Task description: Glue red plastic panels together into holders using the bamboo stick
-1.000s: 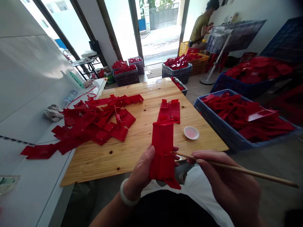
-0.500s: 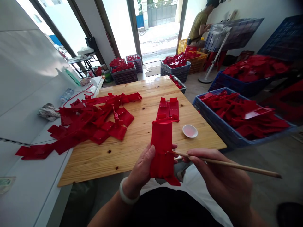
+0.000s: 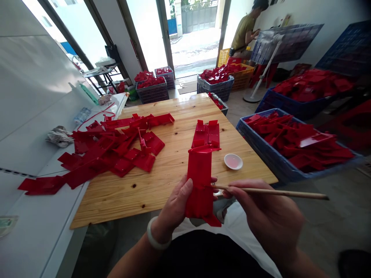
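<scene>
My left hand [image 3: 175, 206] is closed around a long red plastic piece [image 3: 199, 177], held upright over the near edge of the wooden board [image 3: 174, 162]. My right hand [image 3: 268, 218] pinches a thin wooden stick [image 3: 278, 192] whose tip touches the right side of the red piece near its middle. A small white dish [image 3: 233, 161] with a pale pink liquid sits on the board just right of the piece. A flat pair of red pieces [image 3: 206, 134] lies behind it.
A heap of red plastic pieces [image 3: 107, 150] covers the board's left side and spills onto the white counter. Blue crates [image 3: 292, 144] full of red pieces stand to the right, with more baskets [image 3: 153, 87] near the doorway. Another person [image 3: 246, 29] works at the back.
The stick's far end has risen, so it lies closer to level. Its tip stays on the red piece. My left hand keeps its hold.
</scene>
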`<state>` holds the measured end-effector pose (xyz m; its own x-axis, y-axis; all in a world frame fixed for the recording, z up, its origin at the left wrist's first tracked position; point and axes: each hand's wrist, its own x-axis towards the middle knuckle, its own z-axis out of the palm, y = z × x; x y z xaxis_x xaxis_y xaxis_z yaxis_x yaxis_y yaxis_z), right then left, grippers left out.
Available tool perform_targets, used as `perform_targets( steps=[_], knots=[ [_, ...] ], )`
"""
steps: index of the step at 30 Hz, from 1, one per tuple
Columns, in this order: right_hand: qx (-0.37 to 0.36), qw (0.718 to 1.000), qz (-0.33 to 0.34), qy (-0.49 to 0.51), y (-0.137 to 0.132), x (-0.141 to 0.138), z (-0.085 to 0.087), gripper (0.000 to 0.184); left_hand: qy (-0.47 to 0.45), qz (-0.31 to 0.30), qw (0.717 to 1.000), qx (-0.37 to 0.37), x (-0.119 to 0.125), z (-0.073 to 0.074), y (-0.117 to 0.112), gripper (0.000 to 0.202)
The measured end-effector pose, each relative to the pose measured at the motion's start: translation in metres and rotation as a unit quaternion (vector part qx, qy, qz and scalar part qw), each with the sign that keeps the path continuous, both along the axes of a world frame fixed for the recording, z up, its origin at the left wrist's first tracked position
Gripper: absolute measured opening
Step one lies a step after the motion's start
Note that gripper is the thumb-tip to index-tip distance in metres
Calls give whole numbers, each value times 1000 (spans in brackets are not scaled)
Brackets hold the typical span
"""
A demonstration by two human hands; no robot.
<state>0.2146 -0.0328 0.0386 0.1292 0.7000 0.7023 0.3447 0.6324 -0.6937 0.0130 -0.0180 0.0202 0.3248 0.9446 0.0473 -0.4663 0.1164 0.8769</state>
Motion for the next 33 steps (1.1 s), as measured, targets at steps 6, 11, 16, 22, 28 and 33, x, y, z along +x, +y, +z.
perform_targets(
  steps=[6, 11, 16, 22, 28, 33],
  knots=[
    [-11, 1000, -17, 8, 3, -3, -1, 6, 1, -13, 1000, -19, 1, -1, 0, 60],
    [-28, 999, -27, 16, 4, -2, -5, 7, -3, -21, 999, -32, 1, -4, 1, 62],
    [-29, 999, -30, 20, 5, -1, -5, 8, -21, -21, 999, -30, 2, -6, 1, 62],
    [-42, 999, -30, 13, 3, 0, -6, 6, -24, -28, 999, -39, 1, -10, 2, 64],
    [-24, 999, -11, 20, 3, 0, -8, 7, -33, -27, 999, -34, 1, -9, 5, 60],
    [-35, 999, 9, 37, 5, -1, -5, 9, -9, -28, 999, -32, 3, -14, 1, 60]
  ],
)
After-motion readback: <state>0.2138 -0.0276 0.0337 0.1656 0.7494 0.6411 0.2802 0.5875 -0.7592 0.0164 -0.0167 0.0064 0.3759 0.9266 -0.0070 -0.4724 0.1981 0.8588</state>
